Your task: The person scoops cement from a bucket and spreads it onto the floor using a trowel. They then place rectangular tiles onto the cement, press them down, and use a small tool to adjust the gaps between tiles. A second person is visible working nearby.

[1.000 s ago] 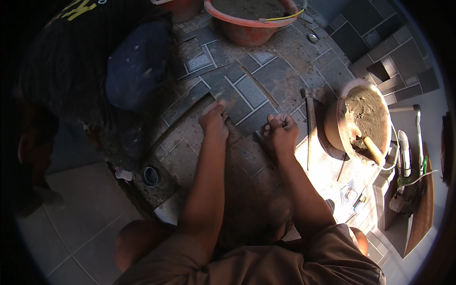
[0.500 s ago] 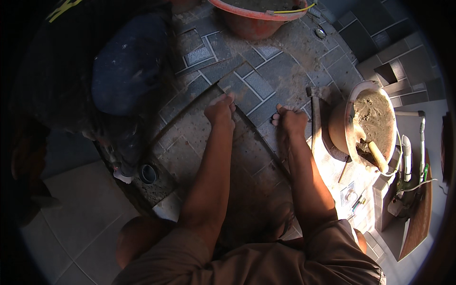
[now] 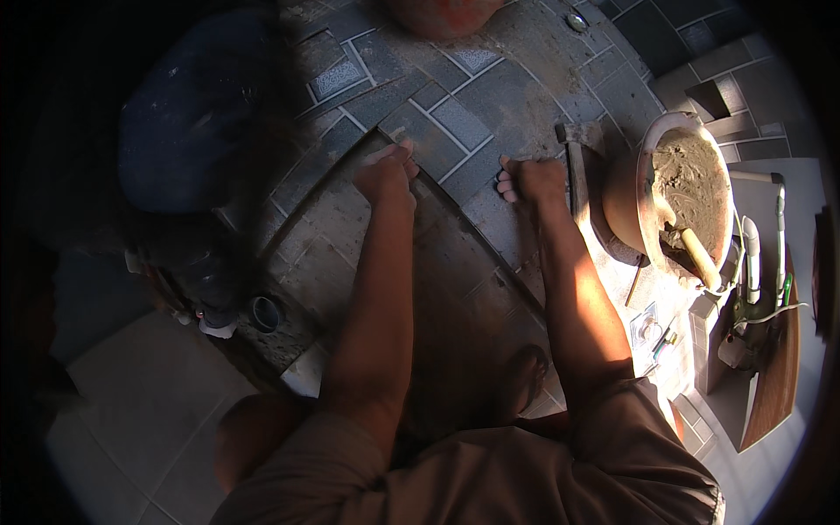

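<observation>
My left hand (image 3: 386, 175) is closed at the far corner of a large dusty tile slab (image 3: 315, 254), its fingers curled beside the slab's dark edge gap. To its right, my right hand (image 3: 534, 184) is curled into a fist over the grey patterned floor tiles (image 3: 459, 122), just past the slab's right edge. Whatever the fingers might hold is hidden or too small to see. A hammer (image 3: 577, 166) lies close to the right of my right hand. Both my forearms reach forward over the slab.
A bucket of wet mortar (image 3: 691, 188) with a wooden-handled tool (image 3: 700, 258) stands at right, near a box of tools (image 3: 761, 332). A red bucket (image 3: 446, 17) is at the far edge. Another person's knee (image 3: 192, 114) is at left, above a round pipe opening (image 3: 266, 313).
The view has shifted, so the floor sits higher and further left and the red bucket is mostly cut off. The other person's knee has moved slightly left. My hands keep nearly the same places.
</observation>
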{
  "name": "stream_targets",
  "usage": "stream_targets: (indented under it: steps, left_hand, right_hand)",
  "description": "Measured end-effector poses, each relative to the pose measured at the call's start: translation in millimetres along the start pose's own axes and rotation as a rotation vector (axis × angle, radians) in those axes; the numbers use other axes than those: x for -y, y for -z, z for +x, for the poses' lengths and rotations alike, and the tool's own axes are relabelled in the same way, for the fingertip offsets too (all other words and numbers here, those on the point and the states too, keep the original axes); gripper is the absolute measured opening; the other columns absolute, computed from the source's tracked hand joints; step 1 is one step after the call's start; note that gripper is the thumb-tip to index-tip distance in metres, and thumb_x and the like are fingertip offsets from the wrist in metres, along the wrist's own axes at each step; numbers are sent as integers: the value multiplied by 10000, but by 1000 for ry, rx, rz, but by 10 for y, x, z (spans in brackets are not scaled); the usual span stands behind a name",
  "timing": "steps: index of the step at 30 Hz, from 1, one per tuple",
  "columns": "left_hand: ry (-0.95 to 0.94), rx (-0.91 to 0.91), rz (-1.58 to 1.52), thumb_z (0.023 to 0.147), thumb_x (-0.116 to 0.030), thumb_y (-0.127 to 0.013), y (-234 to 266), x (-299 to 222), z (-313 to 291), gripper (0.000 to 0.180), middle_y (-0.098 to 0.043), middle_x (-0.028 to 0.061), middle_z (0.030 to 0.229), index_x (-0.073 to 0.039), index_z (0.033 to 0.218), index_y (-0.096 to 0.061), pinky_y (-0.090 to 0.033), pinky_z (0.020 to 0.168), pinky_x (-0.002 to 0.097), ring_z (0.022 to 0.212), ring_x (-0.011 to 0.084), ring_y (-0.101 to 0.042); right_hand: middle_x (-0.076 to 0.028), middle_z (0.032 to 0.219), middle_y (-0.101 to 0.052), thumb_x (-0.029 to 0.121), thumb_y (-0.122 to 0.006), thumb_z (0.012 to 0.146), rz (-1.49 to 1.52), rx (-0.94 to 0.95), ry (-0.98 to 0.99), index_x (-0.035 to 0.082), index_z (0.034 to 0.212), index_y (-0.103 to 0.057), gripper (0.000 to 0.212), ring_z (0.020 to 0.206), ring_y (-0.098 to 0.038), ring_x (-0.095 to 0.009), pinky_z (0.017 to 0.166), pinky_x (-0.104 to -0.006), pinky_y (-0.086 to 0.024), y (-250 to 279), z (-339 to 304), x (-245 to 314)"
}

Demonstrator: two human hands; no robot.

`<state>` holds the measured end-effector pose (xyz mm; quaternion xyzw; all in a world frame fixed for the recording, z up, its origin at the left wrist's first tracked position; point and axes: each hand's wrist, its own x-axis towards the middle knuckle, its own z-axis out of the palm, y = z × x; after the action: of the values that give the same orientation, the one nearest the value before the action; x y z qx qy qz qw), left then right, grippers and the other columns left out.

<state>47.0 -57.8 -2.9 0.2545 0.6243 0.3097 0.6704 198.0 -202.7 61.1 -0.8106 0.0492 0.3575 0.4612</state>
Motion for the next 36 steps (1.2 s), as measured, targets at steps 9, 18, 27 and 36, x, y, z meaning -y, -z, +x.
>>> stream_targets:
  steps: [9,18,27,36]
  left_hand:
    - [-60,-14,81,875,44,-797,-69,-63,-102,193,-746,142,900,113,1046,-737,-533,591,306,648,166,-629]
    - [-133,-53,72,852,56,-811,-24,-34,-88,150,-739,152,865,102,968,-729,-529,525,298,609,180,-653]
    - [-152,15,85,912,-2,-797,40,155,-167,155,-735,147,920,97,995,-712,-564,575,290,664,187,-676]
    - [-74,43,31,933,-9,-778,126,108,-244,206,-739,139,983,112,1089,-720,-583,645,269,748,181,-693]
  right_hand:
    - [-198,648,-719,273,-838,892,-476,21,158,-96,716,-727,424,689,-758,-338,676,-408,-598,74,272,-62]
    - [-290,1055,-748,408,-830,877,-738,-139,321,-40,1003,-765,470,1044,-732,-438,932,-495,-563,-81,83,-142]
    - [-238,1215,-718,380,-751,959,-780,-206,873,26,1170,-731,413,1202,-658,-435,1005,-501,-530,-129,-28,-104]
    - [-189,1642,-405,330,-684,994,-790,-192,1594,73,1590,-447,690,1550,-327,-415,1260,-530,-287,-891,98,375]
